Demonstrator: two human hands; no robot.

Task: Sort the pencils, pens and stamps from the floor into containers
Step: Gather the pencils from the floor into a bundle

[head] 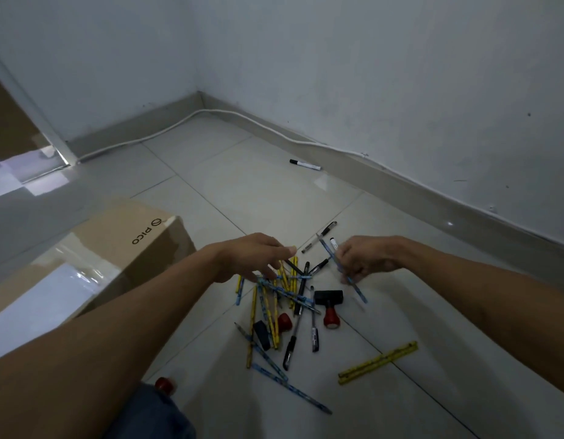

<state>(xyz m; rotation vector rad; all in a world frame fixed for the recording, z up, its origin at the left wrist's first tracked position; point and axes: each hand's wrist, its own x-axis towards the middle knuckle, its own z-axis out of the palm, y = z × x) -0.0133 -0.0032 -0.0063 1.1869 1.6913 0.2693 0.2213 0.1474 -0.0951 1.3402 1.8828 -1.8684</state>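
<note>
A heap of blue and yellow pencils (274, 299) and black pens (301, 291) lies on the tiled floor in front of me. Two red-and-black stamps lie in it, one (329, 304) on the right and one (279, 324) lower left. My right hand (364, 258) grips a blue pencil (353, 280) and a marker (333, 243) above the heap's right side. My left hand (258, 256) reaches over the heap's top with fingers stretched out, touching or just above the pencils. A black-capped marker (305, 165) lies alone near the far wall.
A cardboard box (122, 245) with a glossy top stands to the left of the heap. A yellow ruler (378, 362) lies on the floor at the right. A white cable (211, 114) runs along the skirting. A red knob (165, 384) shows by my knee.
</note>
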